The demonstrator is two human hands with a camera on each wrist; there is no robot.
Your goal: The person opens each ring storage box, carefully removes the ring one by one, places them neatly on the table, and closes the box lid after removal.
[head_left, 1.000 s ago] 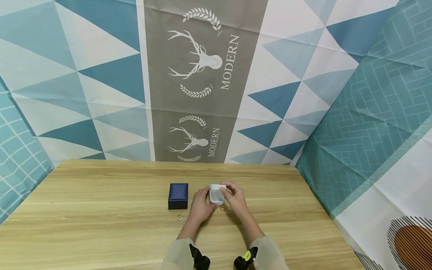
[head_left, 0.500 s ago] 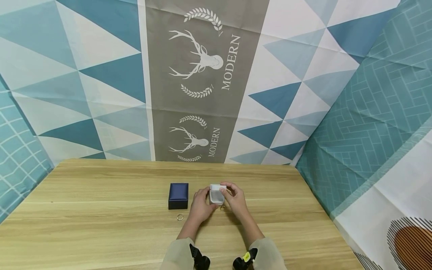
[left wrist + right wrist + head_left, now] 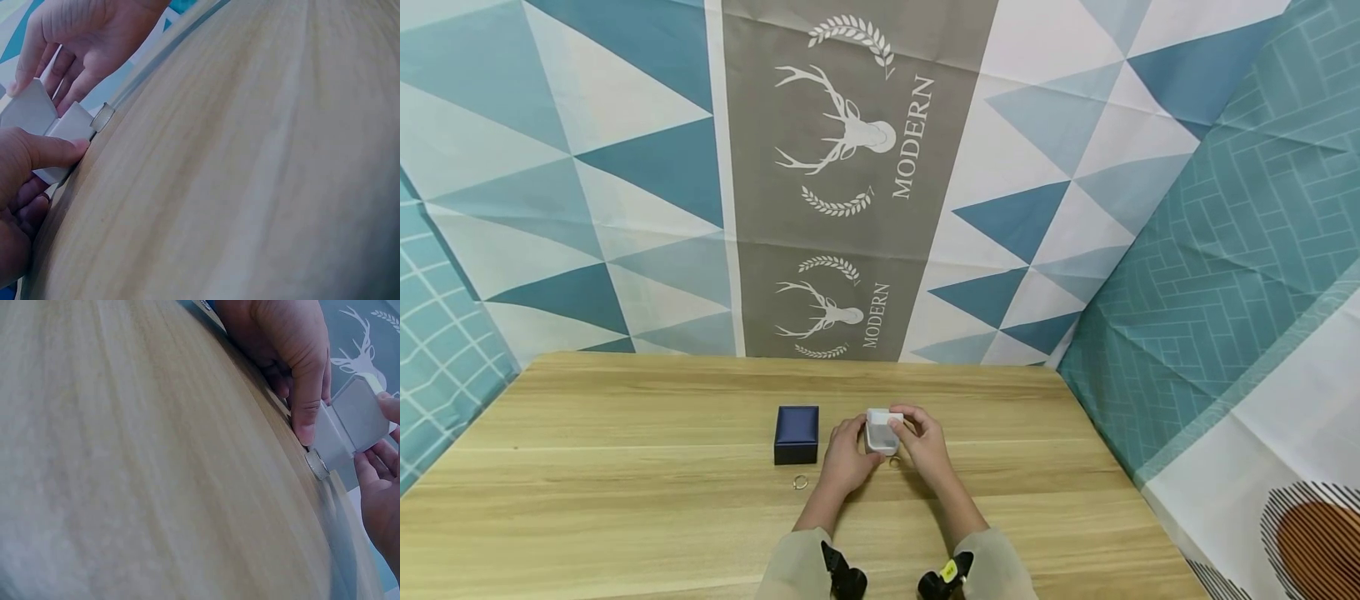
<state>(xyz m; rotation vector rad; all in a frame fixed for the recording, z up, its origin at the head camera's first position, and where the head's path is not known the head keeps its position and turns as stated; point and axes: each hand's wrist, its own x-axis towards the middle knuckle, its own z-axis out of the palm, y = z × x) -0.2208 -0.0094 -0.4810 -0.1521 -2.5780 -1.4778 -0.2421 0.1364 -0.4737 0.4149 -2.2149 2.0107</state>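
A small white ring box stands on the table with its hinged lid raised. My left hand grips the lower part of the box, its thumb at the near edge, as the left wrist view shows. My right hand pinches the raised lid between thumb and fingers. Just in front of the box, on the wood, lies a gold-coloured ring, which the right wrist view shows close to the left thumb. The box's inside is hard to make out.
Left of my hands sits a dark blue box, closed. A second ring lies in front of it. Patterned cloth hangs behind the wooden table.
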